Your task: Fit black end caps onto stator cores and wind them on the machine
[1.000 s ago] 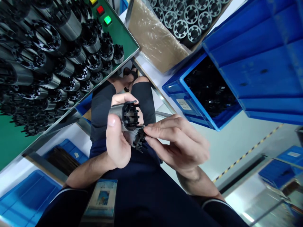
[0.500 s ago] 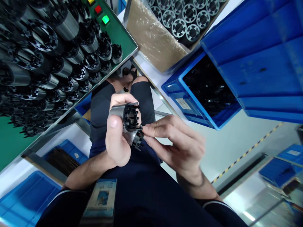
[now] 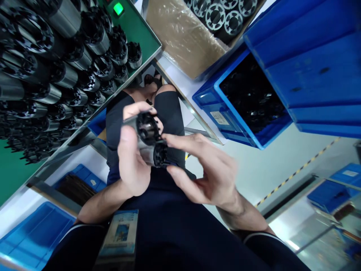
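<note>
My left hand (image 3: 134, 158) is closed around two motor stator cores, one above the other. The upper stator core (image 3: 148, 128) is a silvery cylinder with a black toothed plastic end facing right. Just below it lies the smaller-looking lower stator core (image 3: 153, 155), its black end also towards the right. Beside these ends is my right hand (image 3: 208, 169), index finger and thumb spread apart. The index fingertip is at the edge between the two black ends, and the thumb tip sits near the lower one. Blur hides whether the fingertips touch.
Many stator cores with black ends (image 3: 103, 66) stand on the green bench (image 3: 148, 37) at left, near a lit green button (image 3: 118, 9). A cardboard box (image 3: 180, 37) holds bare cores. A blue bin (image 3: 220, 109) of dark parts stands at right. Blue trays (image 3: 36, 233) lie lower left.
My right index finger and thumb have parted from their pinch at the black ends. Both stator cores have shifted slightly left and up, and the lower one has turned more to the right.
</note>
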A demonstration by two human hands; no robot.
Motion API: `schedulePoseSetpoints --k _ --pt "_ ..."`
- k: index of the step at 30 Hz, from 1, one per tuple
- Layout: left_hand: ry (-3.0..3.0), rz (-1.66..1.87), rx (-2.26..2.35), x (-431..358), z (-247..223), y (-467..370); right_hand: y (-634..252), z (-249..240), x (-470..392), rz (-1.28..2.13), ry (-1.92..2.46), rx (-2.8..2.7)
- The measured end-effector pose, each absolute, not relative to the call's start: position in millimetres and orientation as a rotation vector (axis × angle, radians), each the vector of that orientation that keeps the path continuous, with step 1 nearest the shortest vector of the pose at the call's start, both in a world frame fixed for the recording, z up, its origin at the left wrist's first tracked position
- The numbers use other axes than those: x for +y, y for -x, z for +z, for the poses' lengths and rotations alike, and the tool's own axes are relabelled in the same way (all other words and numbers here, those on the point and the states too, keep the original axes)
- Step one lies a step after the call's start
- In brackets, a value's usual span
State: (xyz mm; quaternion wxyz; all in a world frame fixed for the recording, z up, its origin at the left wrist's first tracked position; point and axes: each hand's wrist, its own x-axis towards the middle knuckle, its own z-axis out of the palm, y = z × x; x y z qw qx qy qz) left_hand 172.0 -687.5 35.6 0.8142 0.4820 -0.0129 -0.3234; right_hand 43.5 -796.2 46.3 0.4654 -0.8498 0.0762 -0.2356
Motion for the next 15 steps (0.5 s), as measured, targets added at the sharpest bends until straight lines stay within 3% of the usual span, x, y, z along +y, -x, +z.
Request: schedulePoseSetpoints --k 9,15 --pt "-1.103 -0.774 0.071 -671 38 -166 -38 4 -777 -0.931 1.917 0.320" --pt "-1.094 -0.729 -0.041 -660 26 -196 -29 13 -791 -0.556 1.979 0.222"
